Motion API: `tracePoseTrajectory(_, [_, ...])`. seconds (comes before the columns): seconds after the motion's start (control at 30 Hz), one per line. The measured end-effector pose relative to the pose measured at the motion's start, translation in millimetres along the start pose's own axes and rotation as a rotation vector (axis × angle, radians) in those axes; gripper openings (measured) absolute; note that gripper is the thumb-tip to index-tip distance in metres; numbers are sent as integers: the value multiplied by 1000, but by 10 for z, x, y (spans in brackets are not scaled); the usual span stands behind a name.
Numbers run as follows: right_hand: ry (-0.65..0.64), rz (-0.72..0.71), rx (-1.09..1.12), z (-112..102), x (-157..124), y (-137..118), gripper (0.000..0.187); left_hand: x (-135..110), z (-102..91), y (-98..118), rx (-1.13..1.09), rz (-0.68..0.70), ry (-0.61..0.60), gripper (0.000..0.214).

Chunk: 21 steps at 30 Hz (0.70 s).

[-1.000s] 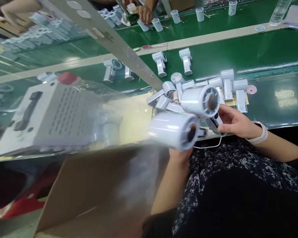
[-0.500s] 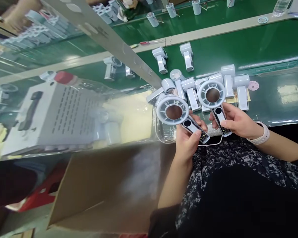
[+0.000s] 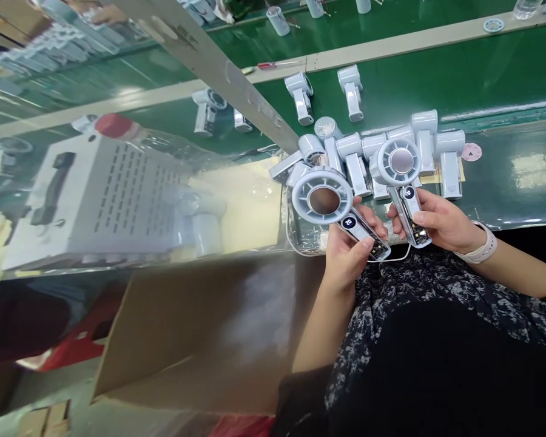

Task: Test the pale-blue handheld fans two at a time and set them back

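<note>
My left hand is closed round the handle of a pale blue handheld fan, its thumb pressed on the front of the handle. A second handheld fan is gripped by the handle in my right hand, thumb also on the front. Both fans face up toward me with their round grilles, and small white figures show on the dark round display of each handle. Behind them, several more handheld fans lie packed close together on the bench.
Two fans lie farther back on the green bench. A slanted metal post and clear sheet stand at left, with a grey vented box behind. Below sits an open cardboard box. A pink round sticker lies at right.
White figures have appeared on both fans' displays, which were dark before. The right fan has turned, now showing more of its side. Both hands keep their hold; the view has shifted slightly.
</note>
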State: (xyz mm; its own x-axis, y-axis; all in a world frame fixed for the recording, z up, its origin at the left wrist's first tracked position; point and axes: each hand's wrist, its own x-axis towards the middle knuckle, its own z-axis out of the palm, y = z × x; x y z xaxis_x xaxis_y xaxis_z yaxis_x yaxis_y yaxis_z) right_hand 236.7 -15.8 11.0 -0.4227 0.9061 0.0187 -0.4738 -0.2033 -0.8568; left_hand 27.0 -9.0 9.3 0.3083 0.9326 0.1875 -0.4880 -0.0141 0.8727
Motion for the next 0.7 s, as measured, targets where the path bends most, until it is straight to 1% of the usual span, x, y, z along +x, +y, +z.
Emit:
tracePoseTrajectory(0.17, [-6,-23,-40,-7,0,21,45,14,-27,-27,40,-30,-1,54])
tracePoseTrajectory(0.3, [22,-7,-31,-15,13,80,34,58,-81,-136,37,-57,88,52])
tracePoseTrajectory(0.37, [25,6,-43,-23,8,99,31,65,-108,-174,25,-71,119,52])
tracePoseTrajectory(0.47, [1,17,-88,-38,-9,99,35,60,-134,-179,28,-79,79,48])
tracePoseTrajectory(0.53, [14,18,-115,-43,-13,90,38,66,-148,-171,68,-69,54,49])
tracePoseTrajectory(0.63, [62,5,-115,-39,-5,88,38,89,-172,-184,97,-86,68,53])
tracePoseTrajectory(0.7, [65,2,-107,-34,3,97,37,100,-186,-208,104,-88,77,56])
